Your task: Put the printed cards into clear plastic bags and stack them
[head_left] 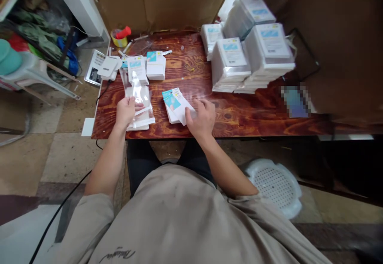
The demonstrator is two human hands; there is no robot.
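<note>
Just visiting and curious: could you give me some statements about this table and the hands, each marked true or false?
1. The left hand holds a clear bag. True.
2. The right hand touches a pile of cards. True.
3. The table is glass. False: it is wood.
4. The packs are stacked at the table's left end. False: they are at its right rear.
5. A white stool stands on the floor to the person's right. True.

Desk (239,116) front L: sleeve pile (140,110). Card stack (175,103) just R of it. Packs (254,56) stacked rear R. Tape roll (119,38) rear L. Stool (277,186) on floor below desk, R.
</note>
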